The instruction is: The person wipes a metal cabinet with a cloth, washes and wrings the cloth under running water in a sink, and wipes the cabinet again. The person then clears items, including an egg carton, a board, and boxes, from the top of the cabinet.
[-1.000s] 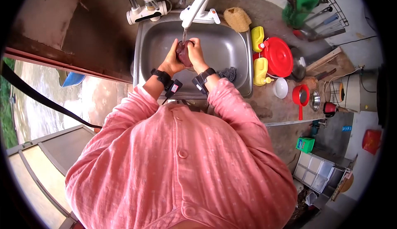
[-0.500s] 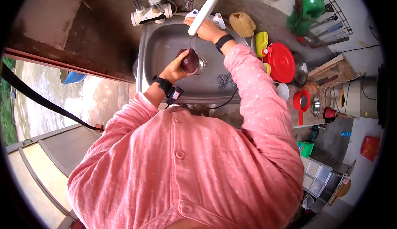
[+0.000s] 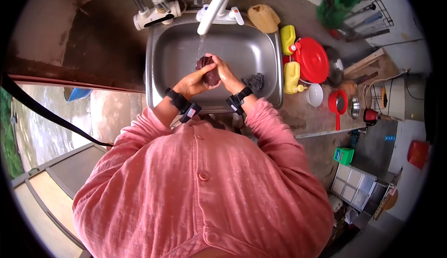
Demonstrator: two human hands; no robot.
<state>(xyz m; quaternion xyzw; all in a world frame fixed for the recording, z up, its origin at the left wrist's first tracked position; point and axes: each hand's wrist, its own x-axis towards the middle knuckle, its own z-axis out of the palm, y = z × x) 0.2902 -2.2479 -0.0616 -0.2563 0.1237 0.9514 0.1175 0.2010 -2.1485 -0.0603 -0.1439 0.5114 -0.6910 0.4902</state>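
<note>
A dark red-brown, rounded lump (image 3: 211, 73) is held between my hands over the sink; its kind is not clear. My left hand (image 3: 195, 82) grips it from the left, thumb across the top. Cupped against its right side is my right hand (image 3: 226, 75), with fingers touching it. Water runs in a thin stream from the white faucet (image 3: 215, 9) down beside the far end of the lump. A dark mesh scouring pad (image 3: 253, 80) lies in the steel sink (image 3: 174, 39), right of my right hand.
On the right counter stand two yellow bottles (image 3: 292, 77), a red lid (image 3: 311, 60), a white bowl (image 3: 314, 95) and a red-handled pan (image 3: 338, 105). A tan sponge (image 3: 263, 18) sits at the sink's back corner. A second chrome faucet (image 3: 160, 6) is at the back left.
My right hand has come down from the white faucet to the lump and now holds its right side. The faucet spout has swung to point toward me. My left hand keeps hold of the lump.
</note>
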